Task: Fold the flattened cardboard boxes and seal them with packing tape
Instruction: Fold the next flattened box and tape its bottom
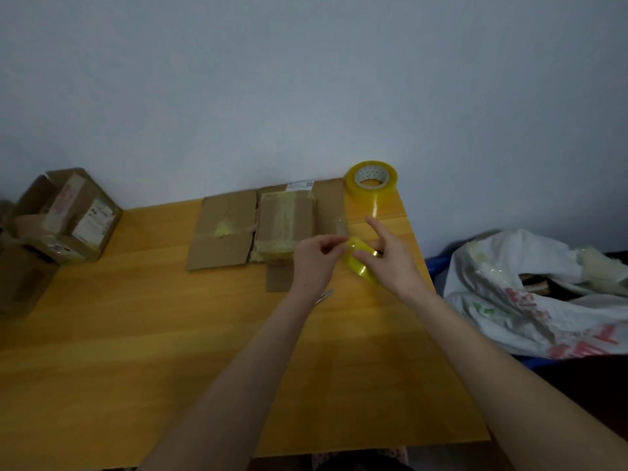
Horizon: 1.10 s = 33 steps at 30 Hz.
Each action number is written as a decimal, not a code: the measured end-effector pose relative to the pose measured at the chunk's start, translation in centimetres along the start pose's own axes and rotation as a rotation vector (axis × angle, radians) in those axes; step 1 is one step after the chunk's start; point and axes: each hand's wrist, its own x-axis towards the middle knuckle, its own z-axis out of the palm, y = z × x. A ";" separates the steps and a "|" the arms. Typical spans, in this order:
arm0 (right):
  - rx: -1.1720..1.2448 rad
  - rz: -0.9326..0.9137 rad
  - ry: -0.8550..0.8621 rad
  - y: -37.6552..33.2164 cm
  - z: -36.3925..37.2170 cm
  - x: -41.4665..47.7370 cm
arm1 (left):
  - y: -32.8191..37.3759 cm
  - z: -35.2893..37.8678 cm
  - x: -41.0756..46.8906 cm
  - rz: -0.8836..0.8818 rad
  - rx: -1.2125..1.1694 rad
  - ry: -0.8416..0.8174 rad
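A flattened cardboard box [238, 229] with old yellowish tape lies at the back of the wooden table [153, 334]. A roll of yellow packing tape [371, 180] stands at the table's far right corner. Just in front of the box my left hand [314, 261] pinches one end of a loose yellow tape strip [361, 263]. My right hand [387, 256] holds the strip's other part with thumb and fingers, its index finger pointing up. A small metal tool [324, 296], perhaps scissors, peeks out under my left wrist.
Several assembled, taped cardboard boxes [68, 215] stand at the table's left end. A white woven sack [530, 294] with rubbish sits off the table's right edge. A plain wall rises behind the table.
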 end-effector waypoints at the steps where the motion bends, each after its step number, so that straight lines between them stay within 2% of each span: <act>1: -0.022 -0.008 -0.006 0.0 -0.1 0.0 | 0.0 0.0 0.0 -0.025 -0.019 -0.001; 4: -0.101 -0.051 -0.031 0.2 0.1 -0.1 | -0.1 0.3 0.1 -0.074 -0.026 -0.013; 8: -0.213 -0.120 -0.057 0.5 1.2 -0.3 | -0.4 0.2 0.1 0.000 0.060 -0.063; 12: -0.305 -0.115 -0.019 0.6 1.8 -0.2 | -1.3 -0.3 0.3 -0.067 0.113 -0.125; 16: -0.429 -0.091 0.029 1.0 2.8 -0.4 | -2.3 -0.1 -0.4 -0.006 0.304 -0.102; 20: -0.599 -0.159 0.089 2.3 4.0 -1.2 | -3.7 -0.7 -0.9 0.002 0.332 -0.008; 22: -0.767 -0.118 0.018 3.2 4.3 -1.4 | -4.8 -2.2 -0.9 -0.025 0.205 0.102; 24: -0.913 -0.051 -0.094 4.0 4.6 -1.3 | -6.3 -4.6 -1.0 0.019 0.153 0.200; 26: -0.858 -0.011 -0.037 4.0 5.1 -1.1 | -8.1 -7.1 -1.0 0.082 0.209 0.259; 29: -0.586 -0.179 0.201 2.3 7.5 -0.2 | -9.9 -8.9 -0.3 0.073 0.249 0.301; 31: -0.477 -0.223 0.190 0.3 10.0 0.9 | -10.0 -8.4 0.5 0.084 0.293 0.263; 33: -0.437 -0.121 0.084 -1.2 12.4 1.8 | -9.7 -7.6 1.5 0.095 0.324 0.213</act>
